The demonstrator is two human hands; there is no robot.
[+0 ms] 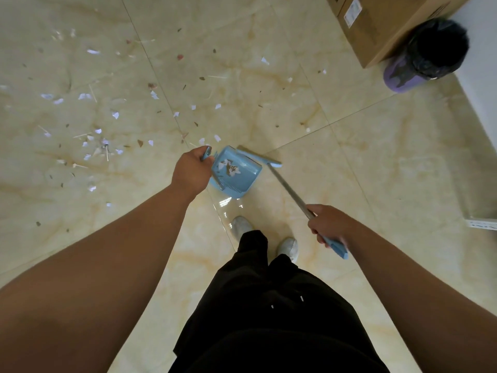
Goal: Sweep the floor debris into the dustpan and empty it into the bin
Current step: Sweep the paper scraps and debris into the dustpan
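Note:
My left hand [191, 169] grips the handle of a light blue dustpan [238, 172], held above the floor in front of me with paper scraps and brown bits lying inside it. My right hand [326, 224] is closed around the metal shaft of a broom [289, 189] near its blue grip. The broom's blue head [259, 156] lies just behind the dustpan's far edge. White paper scraps, sticks and brown bits of debris [102, 135] are scattered over the cream tiles to the left and ahead. A purple bin [427, 55] with a black liner stands at the far right.
A large cardboard box [382, 25] sits at the top right, touching the bin. A white wall [481, 76] runs along the right side. My feet in white shoes [242, 226] stand just behind the dustpan.

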